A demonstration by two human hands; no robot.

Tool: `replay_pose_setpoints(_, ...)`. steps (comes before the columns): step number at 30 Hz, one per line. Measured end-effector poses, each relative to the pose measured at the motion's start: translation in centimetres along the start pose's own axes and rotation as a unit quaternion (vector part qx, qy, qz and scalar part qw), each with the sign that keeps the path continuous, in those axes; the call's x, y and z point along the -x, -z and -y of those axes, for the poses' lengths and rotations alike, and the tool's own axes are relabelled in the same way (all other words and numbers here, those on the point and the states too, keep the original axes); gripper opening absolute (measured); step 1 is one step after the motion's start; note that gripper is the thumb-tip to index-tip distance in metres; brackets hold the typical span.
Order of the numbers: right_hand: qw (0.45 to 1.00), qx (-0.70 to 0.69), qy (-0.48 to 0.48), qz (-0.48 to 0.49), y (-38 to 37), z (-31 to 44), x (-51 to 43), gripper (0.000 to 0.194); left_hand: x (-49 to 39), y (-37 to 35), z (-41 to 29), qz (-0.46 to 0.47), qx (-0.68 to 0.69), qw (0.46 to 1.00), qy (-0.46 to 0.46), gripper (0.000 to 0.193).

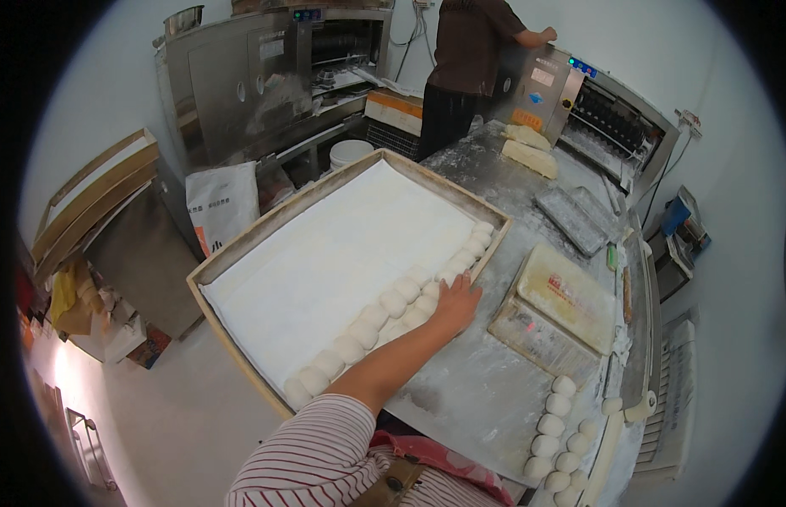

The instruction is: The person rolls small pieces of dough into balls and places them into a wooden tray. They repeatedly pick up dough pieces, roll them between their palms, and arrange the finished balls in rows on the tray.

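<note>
My left hand [457, 303] reaches palm down over the near rim of a wooden tray [342, 180], its fingers spread and touching the dough balls there. White lining [329, 234] covers the tray's bottom. Along the near side runs a row of rounded dough balls [393, 304], with a second row partly hidden behind my forearm. My right hand is out of view. More dough balls [546, 445] lie in lines on the floured metal worktable [475, 405] at the lower right.
A lidded plastic box [567, 298] stands right of the tray. Farther back lie metal pans [573, 218] and dough slabs [529, 155]. A person [469, 51] stands by a steel dough machine [596, 114]. Stacked wooden trays [98, 203] and a white sack [223, 199] are at left.
</note>
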State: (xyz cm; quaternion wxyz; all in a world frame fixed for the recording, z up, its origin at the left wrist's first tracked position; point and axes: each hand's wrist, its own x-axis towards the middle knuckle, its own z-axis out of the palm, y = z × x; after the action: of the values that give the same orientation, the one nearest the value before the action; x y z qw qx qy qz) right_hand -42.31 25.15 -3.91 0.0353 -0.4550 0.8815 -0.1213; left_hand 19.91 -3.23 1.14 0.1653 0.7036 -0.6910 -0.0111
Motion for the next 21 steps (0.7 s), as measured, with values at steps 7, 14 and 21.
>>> replay_pose_setpoints(7, 0.999, 0.013, 0.025, 0.023, -0.8, 3.4, -0.7, 0.081, -0.6, -1.3, -0.1, -0.026, -0.018, 1.000, 0.002, 0.057)
replay_pose_setpoints(14, 0.998, 0.043, -0.041, 0.027, 0.8, 2.4, 0.2, 0.083, -0.5, -0.7, 0.0, -0.036, -0.059, 0.997, -0.019, 0.051)
replay_pose_setpoints(21, 0.997, 0.056, -0.054, 0.020, 2.4, -0.6, -2.7, 0.101, -1.0, -0.3, -0.8, -0.014, -0.035, 0.999, -0.030, 0.052)
